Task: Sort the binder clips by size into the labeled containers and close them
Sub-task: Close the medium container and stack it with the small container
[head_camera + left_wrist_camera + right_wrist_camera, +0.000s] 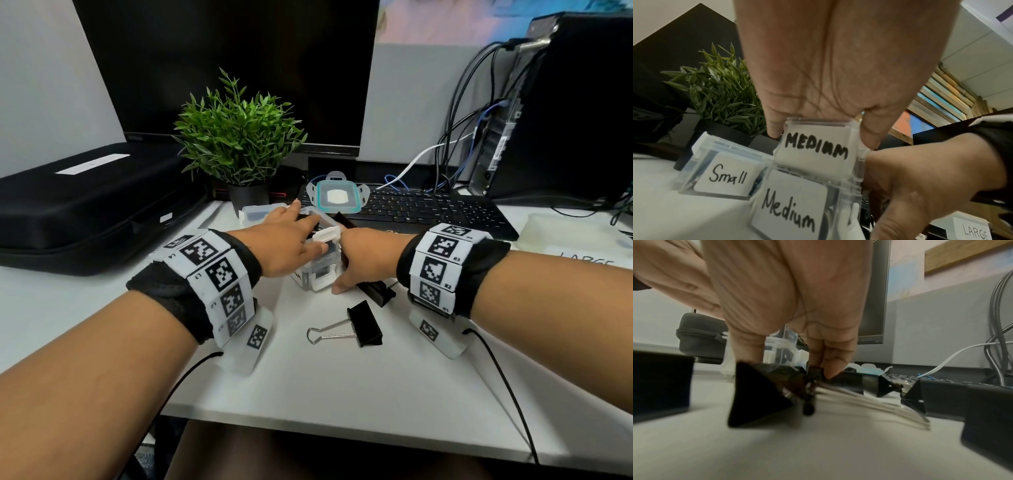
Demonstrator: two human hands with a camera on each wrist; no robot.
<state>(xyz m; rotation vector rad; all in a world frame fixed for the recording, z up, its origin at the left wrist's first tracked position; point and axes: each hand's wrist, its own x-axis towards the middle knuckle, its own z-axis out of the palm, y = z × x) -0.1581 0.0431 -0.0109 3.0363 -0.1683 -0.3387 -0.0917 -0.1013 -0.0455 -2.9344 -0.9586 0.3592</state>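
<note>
The clear medium container (317, 274) (789, 209), marked "Medium", stands mid-table with black clips inside. Its lid (816, 146) (327, 234), marked "MEDIUM", sits tilted on top. My left hand (291, 240) (824, 129) reaches over it, fingers curled down round the lid's two side edges. My right hand (363, 260) (785, 368) holds the container's right side, thumb at the near bottom corner and fingertips (826, 371) touching a black clip. One large binder clip (363, 323) lies in front, and another (376, 291) (760, 395) lies partly under my right hand.
The "Small" container (725, 177) (260, 212) stands left of the medium one. A teal-rimmed lid (337, 197) lies on the keyboard (445, 212). The "LARGE" container (582, 246) is at the right. A potted plant (239, 144) and a black case (85, 205) stand behind and to the left.
</note>
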